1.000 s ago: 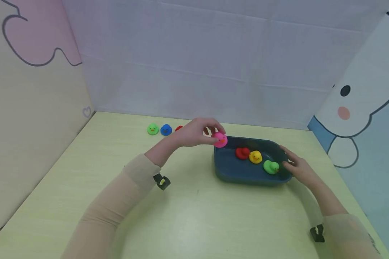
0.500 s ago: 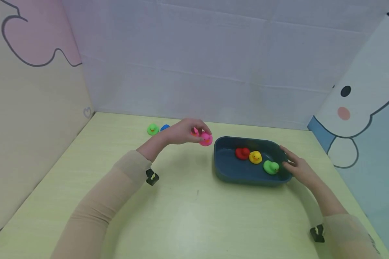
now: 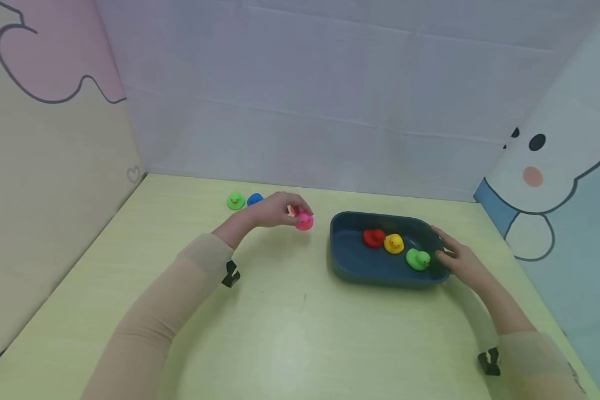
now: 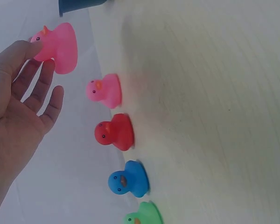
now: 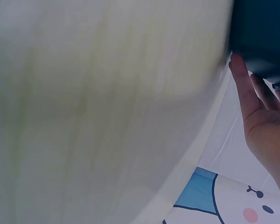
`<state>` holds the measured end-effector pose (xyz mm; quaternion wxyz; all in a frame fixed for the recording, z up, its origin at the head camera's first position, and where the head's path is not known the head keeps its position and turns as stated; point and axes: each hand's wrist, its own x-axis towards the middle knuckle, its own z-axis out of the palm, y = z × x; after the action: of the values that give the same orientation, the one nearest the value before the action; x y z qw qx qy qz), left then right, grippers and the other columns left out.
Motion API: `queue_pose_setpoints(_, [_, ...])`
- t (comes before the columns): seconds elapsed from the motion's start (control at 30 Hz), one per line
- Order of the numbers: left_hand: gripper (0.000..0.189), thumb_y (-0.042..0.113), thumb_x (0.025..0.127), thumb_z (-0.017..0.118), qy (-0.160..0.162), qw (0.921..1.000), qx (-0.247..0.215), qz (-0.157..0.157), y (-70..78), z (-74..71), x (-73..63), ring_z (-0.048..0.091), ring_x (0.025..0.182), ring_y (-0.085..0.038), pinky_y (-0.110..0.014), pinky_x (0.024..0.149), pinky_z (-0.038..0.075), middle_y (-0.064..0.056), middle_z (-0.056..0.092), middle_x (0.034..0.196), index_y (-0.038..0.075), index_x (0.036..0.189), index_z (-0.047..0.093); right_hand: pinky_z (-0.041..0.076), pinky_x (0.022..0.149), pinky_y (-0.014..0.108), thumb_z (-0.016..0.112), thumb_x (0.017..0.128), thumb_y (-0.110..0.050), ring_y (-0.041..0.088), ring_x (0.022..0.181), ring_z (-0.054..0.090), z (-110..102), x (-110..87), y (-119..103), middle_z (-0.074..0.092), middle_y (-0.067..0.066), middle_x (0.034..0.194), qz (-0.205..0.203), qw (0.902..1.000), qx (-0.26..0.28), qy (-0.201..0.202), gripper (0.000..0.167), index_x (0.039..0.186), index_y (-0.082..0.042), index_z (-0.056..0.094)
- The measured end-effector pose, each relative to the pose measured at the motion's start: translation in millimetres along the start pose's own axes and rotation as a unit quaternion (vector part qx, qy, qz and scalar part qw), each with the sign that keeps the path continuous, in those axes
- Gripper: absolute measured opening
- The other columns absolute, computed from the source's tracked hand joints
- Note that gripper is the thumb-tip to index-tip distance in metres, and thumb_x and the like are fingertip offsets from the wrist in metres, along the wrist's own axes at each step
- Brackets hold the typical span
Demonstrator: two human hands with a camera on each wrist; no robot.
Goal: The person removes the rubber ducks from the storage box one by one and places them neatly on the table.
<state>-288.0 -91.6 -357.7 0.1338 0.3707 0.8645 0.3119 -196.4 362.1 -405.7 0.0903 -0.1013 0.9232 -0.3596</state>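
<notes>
My left hand (image 3: 280,210) pinches a pink rubber duck (image 3: 304,220) between thumb and fingers, left of the dark blue basin (image 3: 370,272). In the left wrist view this held duck (image 4: 63,49) is above a row of rubber ducks: pink (image 4: 105,90), red (image 4: 115,132), blue (image 4: 129,179) and green (image 4: 146,215). The hand covers much of that row in the head view. My right hand (image 3: 465,265) holds the basin's right rim; in the right wrist view its fingers lie against the outer wall. Inside the basin sit a red duck (image 3: 374,238), a yellow duck (image 3: 394,243) and a green duck (image 3: 418,259).
The pale wooden table (image 3: 280,339) extends in front of the basin and arms. A cloth-covered back wall (image 3: 300,100) rises behind the ducks. Side walls with printed drawings stand at left (image 3: 55,166) and right (image 3: 575,233).
My left hand has drawn back leftward from the basin's left edge with the pink duck, lately also lower and nearer. My right hand and the basin have stayed in place.
</notes>
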Motion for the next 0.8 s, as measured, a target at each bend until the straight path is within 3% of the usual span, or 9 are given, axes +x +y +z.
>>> queue_pose_setpoints(0.37, [0.025,0.014,0.09,0.064,-0.015,0.9992,0.017,-0.034,-27.4,8.8,5.5,0.056,0.098,-0.016,-0.034,0.09,0.047,0.0,0.064,0.11,0.012,0.115,0.065,0.037,0.093,0.064,0.044,0.099,-0.018,0.063,0.124,0.027,2,0.8,0,0.014,0.034,0.149,-0.005,1.0,-0.002,0.003,0.061,0.151,-0.009,0.013])
queue_pose_setpoints(0.6, [0.025,0.011,0.09,0.063,-0.012,0.9987,0.018,-0.047,-31.9,13.0,3.8,0.056,0.099,-0.017,-0.029,0.083,0.05,-0.001,0.065,0.111,0.011,0.115,0.066,0.036,0.094,0.064,0.044,0.098,-0.015,0.063,0.123,0.029,3,0.2,-4,0.017,0.034,0.148,-0.007,0.9999,-0.009,0.009,0.061,0.151,-0.008,0.015])
queue_pose_setpoints(0.8, [0.025,0.01,0.09,0.062,-0.013,0.9983,0.009,-0.056,-33.6,15.1,5.2,0.055,0.1,-0.018,-0.03,0.085,0.049,-0.001,0.064,0.11,0.012,0.115,0.066,0.036,0.094,0.064,0.044,0.098,-0.015,0.063,0.122,0.029,3,-0.2,-4,0.016,0.035,0.148,-0.005,0.9999,-0.006,0.008,0.061,0.151,-0.009,0.014])
